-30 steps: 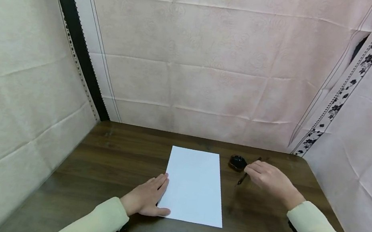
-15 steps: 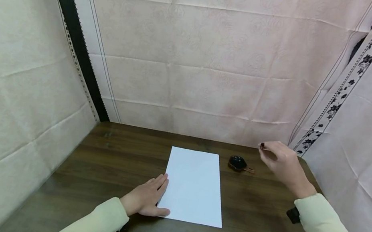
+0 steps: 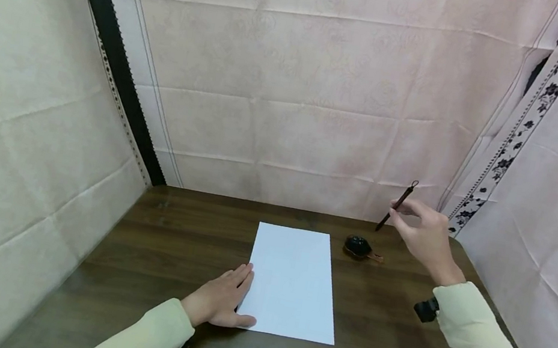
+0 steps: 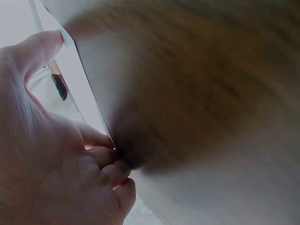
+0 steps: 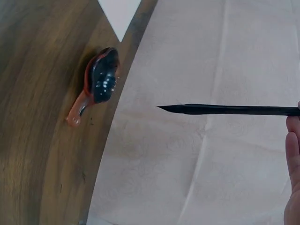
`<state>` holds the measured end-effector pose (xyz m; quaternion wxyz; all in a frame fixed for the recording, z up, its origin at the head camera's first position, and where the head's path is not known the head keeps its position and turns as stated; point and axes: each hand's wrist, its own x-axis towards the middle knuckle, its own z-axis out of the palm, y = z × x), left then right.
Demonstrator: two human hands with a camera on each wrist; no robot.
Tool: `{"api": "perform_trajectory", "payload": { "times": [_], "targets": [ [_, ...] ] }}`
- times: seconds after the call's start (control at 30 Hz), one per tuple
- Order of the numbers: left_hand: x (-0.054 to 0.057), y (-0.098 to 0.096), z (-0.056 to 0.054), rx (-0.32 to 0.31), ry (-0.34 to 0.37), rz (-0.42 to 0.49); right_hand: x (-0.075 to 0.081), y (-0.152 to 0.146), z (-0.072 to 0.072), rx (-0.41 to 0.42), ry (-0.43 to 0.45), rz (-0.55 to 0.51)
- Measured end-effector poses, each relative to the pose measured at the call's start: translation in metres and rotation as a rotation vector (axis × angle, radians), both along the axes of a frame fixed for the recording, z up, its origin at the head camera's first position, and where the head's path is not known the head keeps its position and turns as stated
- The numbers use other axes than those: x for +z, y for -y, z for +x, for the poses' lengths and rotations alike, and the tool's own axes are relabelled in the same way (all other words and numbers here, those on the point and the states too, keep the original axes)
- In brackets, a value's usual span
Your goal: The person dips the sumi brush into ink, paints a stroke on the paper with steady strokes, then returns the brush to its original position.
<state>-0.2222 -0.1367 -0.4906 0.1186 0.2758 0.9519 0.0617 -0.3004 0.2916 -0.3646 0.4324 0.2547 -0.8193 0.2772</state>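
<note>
A sheet of white paper [image 3: 294,286] lies on the brown wooden table. My left hand [image 3: 219,298] rests on its left edge, fingers extended and thumb over the lower left corner. Past the far right of the sheet, my right hand [image 3: 428,237] pinches a dark ink brush [image 3: 406,195] between thumb and fingers, raised in the air. The brush leans, its pointed black tip down to the left and its looped end up. In the right wrist view the tip comes to a fine point. Below it sits a small brown dish [image 5: 87,75] with a stubby handle, holding black ink.
Pale patterned cloth [image 3: 294,109] hangs behind the table's far edge, with more cloth on both sides. A floral-bordered strip [image 3: 506,155] runs down the right corner. A dark device [image 3: 426,310] is worn at the right wrist.
My right hand has risen from beside the ink dish toward the table's far right, and the brush has swung so its tip points down-left. My left hand and the paper stay put.
</note>
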Motion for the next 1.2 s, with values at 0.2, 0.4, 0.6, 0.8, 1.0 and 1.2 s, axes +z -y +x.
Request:
{"api": "perform_trajectory", "payload": {
  "times": [0.2,0.4,0.6,0.8,1.0,1.2],
  "targets": [
    [0.0,0.0,0.001,-0.002,-0.003,0.005,-0.002,0.004,-0.009,-0.035,0.023,-0.087],
    [0.002,0.001,0.0,-0.011,-0.009,0.002,-0.01,0.006,-0.014,-0.043,0.109,-0.238],
    [0.004,0.001,0.002,-0.02,-0.021,0.004,-0.027,0.004,-0.013,-0.083,0.215,-0.351],
    [0.004,0.001,0.002,-0.019,-0.015,0.012,-0.046,0.001,-0.013,-0.122,0.258,-0.43],
    [0.005,0.0,0.002,-0.015,-0.016,0.008,-0.062,0.0,-0.015,-0.156,0.273,-0.483],
    [0.004,0.0,0.002,-0.013,-0.015,0.003,-0.075,0.002,-0.015,-0.206,0.295,-0.473]
  ]
}}
